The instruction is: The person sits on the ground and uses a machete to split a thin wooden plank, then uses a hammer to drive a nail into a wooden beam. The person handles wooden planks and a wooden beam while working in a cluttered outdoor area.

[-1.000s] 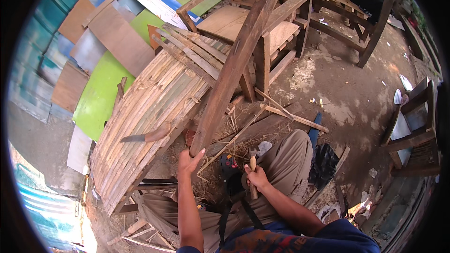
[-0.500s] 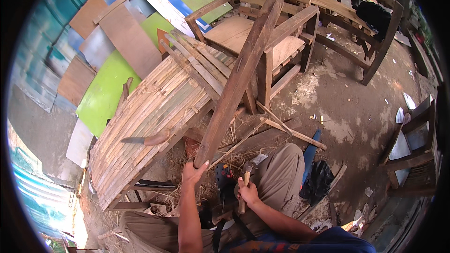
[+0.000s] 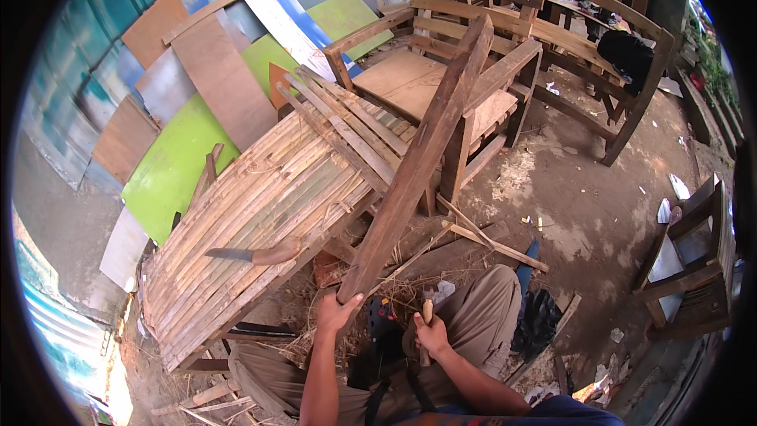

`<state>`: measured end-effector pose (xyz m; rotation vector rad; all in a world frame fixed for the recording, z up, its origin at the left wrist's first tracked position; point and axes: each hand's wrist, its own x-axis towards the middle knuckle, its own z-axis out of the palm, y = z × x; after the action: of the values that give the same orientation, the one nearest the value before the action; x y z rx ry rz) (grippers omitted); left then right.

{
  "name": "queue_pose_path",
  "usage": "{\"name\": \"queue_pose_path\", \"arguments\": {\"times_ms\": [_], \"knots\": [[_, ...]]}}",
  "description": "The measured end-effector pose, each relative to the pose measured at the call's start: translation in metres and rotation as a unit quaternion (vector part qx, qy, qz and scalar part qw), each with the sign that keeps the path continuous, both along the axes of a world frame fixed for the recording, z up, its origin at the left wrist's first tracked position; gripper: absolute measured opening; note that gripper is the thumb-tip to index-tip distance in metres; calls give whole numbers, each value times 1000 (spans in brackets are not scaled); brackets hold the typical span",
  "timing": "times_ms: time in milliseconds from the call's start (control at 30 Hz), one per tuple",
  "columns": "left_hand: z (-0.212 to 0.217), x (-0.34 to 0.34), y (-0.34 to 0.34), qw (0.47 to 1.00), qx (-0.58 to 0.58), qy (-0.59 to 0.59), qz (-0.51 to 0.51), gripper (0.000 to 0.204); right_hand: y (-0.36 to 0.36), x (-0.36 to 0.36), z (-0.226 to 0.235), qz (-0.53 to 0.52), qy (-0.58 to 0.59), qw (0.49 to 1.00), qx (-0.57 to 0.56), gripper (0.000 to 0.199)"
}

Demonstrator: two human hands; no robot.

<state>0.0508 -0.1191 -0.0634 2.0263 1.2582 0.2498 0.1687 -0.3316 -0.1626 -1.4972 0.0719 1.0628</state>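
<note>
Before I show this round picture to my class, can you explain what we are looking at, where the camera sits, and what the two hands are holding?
There is no machine here. The one current picture comes from a wide fisheye camera worn on a person's head, looking down, so straight edges bend near the rim. The forearms entering from below are that person's own. The left hand grips the lower end of a long wooden plank that leans up and away. The right hand is closed on a short wooden handle; what it belongs to is hidden. To the left lies a bamboo slat panel with a knife resting on it. A wooden chair stands behind, on a dirt floor.
</note>
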Motion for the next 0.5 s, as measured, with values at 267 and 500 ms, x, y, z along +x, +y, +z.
{"name": "queue_pose_path", "arguments": {"times_ms": [267, 500], "knots": [[-32, -13, 37, 989, -116, -7, -89, 73, 1, -4, 3, 25, -280, 959, -42, 41], [-16, -14, 59, 922, -296, -50, -244, 71, -10, -6, 24, 64, -341, 915, -206, 47]]}}
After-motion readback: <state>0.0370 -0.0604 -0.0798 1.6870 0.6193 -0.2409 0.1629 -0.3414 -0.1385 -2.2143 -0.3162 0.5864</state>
